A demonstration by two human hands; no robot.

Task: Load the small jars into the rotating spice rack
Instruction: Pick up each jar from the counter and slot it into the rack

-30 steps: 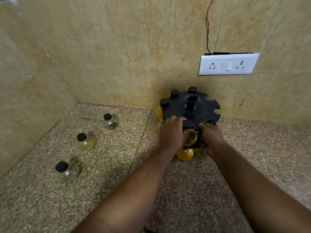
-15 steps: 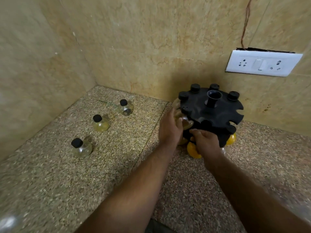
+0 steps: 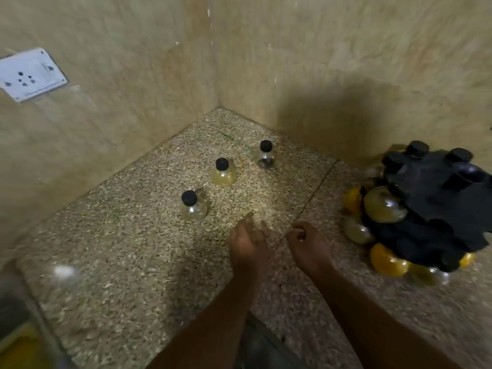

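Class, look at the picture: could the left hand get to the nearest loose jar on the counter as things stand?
Probably yes. The left hand is empty, fingers loosely spread, just short of the nearest jar. Only bare counter lies between them, and the other two jars stand farther back.

three jars stood in a diagonal row at frame centre on the counter (image 3: 127, 262): nearest jar (image 3: 193, 206), middle jar (image 3: 223, 172), farthest jar (image 3: 265, 155). the spice rack (image 3: 436, 206) sat at the right edge, a wall socket (image 3: 29, 74) at upper left.
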